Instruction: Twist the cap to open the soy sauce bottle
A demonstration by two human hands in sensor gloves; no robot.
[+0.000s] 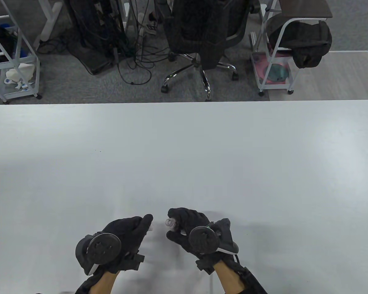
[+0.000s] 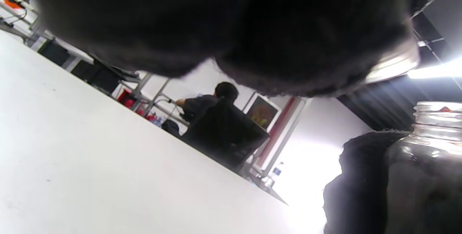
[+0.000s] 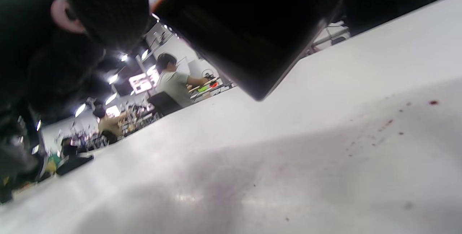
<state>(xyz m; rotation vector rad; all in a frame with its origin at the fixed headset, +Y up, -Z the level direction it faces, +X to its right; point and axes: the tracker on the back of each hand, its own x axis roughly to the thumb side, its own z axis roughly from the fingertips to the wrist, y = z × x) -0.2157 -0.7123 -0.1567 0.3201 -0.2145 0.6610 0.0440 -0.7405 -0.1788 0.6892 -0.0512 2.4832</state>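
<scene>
My right hand [image 1: 178, 227] grips the soy sauce bottle [image 1: 171, 223] near the table's front edge, with its bare threaded neck pointing left. In the left wrist view the neck [image 2: 437, 118] shows its threads with no cap on it, above the right glove [image 2: 361, 183]. In the right wrist view the dark bottle body [image 3: 249, 28] hangs tilted just above the table. My left hand [image 1: 145, 223] is a little to the left of the neck and pinches a small pale cap [image 1: 152, 227]. The cap's edge [image 2: 393, 62] shows under the left fingers.
The white table [image 1: 184, 159] stretches ahead of both hands. Small red-brown specks [image 3: 433, 102] lie on it near the right hand. Beyond the far edge stand an office chair [image 1: 202, 33], a cart [image 1: 276, 64] and a shelf [image 1: 12, 61].
</scene>
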